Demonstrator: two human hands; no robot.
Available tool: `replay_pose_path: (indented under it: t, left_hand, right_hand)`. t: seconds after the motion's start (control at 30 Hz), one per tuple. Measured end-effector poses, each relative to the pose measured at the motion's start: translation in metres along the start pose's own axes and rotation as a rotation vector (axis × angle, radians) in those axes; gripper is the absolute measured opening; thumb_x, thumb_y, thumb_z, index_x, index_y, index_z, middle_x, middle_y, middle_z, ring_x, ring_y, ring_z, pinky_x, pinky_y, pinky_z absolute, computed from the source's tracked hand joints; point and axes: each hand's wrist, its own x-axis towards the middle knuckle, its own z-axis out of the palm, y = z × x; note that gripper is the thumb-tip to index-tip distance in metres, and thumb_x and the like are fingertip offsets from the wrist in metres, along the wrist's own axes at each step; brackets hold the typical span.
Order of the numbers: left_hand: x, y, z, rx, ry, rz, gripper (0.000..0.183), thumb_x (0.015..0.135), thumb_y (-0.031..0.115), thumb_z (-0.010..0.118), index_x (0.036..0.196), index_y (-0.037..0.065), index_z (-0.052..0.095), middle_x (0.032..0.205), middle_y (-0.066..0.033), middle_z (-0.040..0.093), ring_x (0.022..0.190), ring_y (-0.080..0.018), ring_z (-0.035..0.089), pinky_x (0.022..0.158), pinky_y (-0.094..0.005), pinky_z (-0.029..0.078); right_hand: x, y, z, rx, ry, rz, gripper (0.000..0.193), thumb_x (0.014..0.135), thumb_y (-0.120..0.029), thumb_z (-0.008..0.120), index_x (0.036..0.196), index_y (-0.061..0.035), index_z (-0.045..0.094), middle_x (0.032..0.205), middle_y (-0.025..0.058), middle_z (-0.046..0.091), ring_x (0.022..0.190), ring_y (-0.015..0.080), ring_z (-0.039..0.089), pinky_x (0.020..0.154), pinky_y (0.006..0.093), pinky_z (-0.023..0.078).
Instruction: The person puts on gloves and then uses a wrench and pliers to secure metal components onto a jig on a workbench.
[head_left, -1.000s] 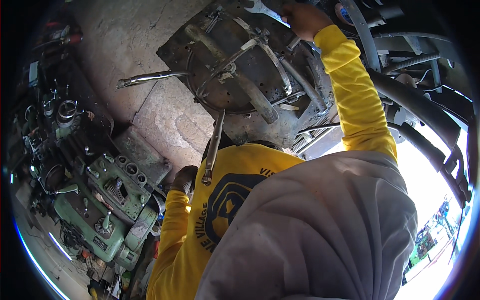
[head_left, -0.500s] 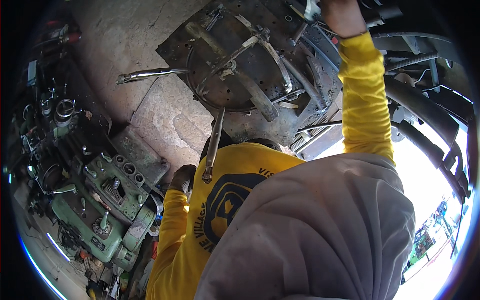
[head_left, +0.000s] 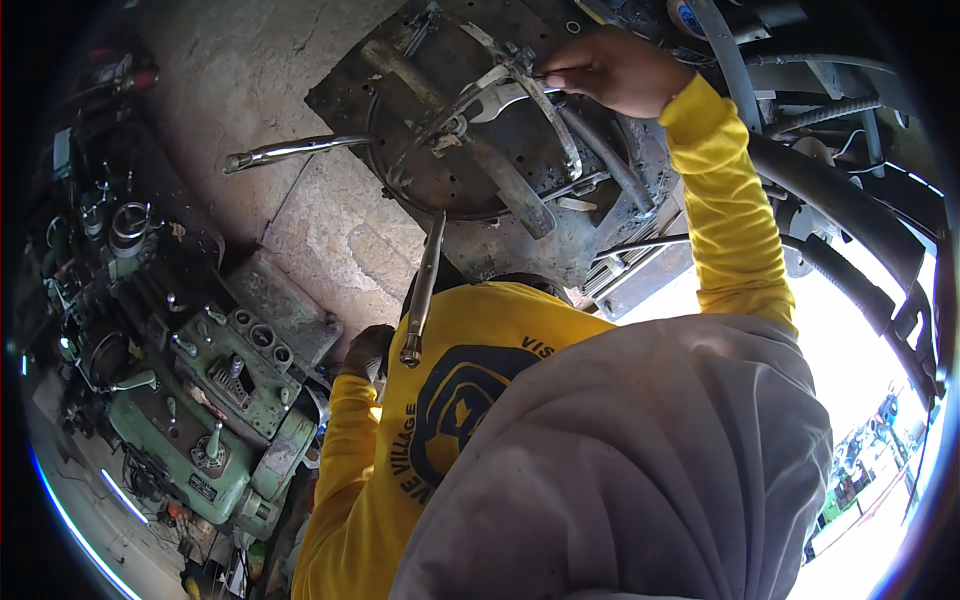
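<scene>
My right hand (head_left: 622, 74) holds a silver metal wrench (head_left: 507, 97) by a curved grey metal bar (head_left: 569, 145). A loose grip might drop it. I can't tell my left hand's (head_left: 367, 352) grip.

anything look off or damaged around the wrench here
No spill shows around the wrench in the right hand. The plate looks stained and worn, and the floor has a rough patch unlike its surroundings. Two rods jut past the plate's edge, which looks awkward but may be normal.
</scene>
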Motion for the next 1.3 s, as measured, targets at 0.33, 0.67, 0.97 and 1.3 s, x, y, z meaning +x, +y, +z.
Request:
replay_pose_path:
  t: [0.33,0.67,0.97,1.3]
  left_hand:
    - [-0.006,-0.013,0.007,-0.016,0.041,0.009,0.024,0.088,0.017,0.059,0.11,0.008,0.064,0.08,0.0005,0.057,0.064,-0.0094,0.052,0.059,-0.0253,0.046]
    - [-0.006,-0.024,0.014,-0.055,0.06,0.007,0.024,0.088,0.018,0.058,0.109,0.008,0.065,0.08,-0.0005,0.058,0.064,-0.0103,0.053,0.059,-0.0262,0.046]
    - [-0.003,-0.026,0.005,-0.052,0.057,0.02,0.024,0.088,0.02,0.058,0.108,0.007,0.065,0.08,-0.0014,0.059,0.065,-0.0112,0.054,0.059,-0.027,0.046]
    - [-0.004,-0.027,0.003,-0.044,0.065,0.018,0.025,0.087,0.021,0.058,0.106,0.007,0.065,0.08,-0.0024,0.06,0.065,-0.0122,0.055,0.06,-0.0279,0.047]
  right_hand:
    - [0.057,0.005,-0.013,-0.226,-0.178,-0.088,0.027,0.094,-0.019,0.055,0.11,-0.005,0.07,0.102,0.0169,0.07,0.093,0.0321,0.066,0.083,0.0436,0.051]
    - [0.05,-0.062,-0.016,-0.314,-0.277,0.262,0.023,0.093,-0.019,0.063,0.108,-0.0019,0.068,0.092,0.0138,0.071,0.083,0.0224,0.067,0.077,0.0353,0.051]
    - [-0.03,-0.039,0.022,0.073,-0.046,0.329,0.02,0.094,-0.016,0.062,0.109,-0.0046,0.069,0.09,0.0152,0.069,0.081,0.0299,0.066,0.078,0.0378,0.05]
    - [0.016,-0.014,-0.025,-0.425,0.169,-0.126,0.017,0.087,-0.021,0.063,0.091,-0.0078,0.073,0.081,0.0145,0.069,0.075,0.0344,0.062,0.068,0.0461,0.048]
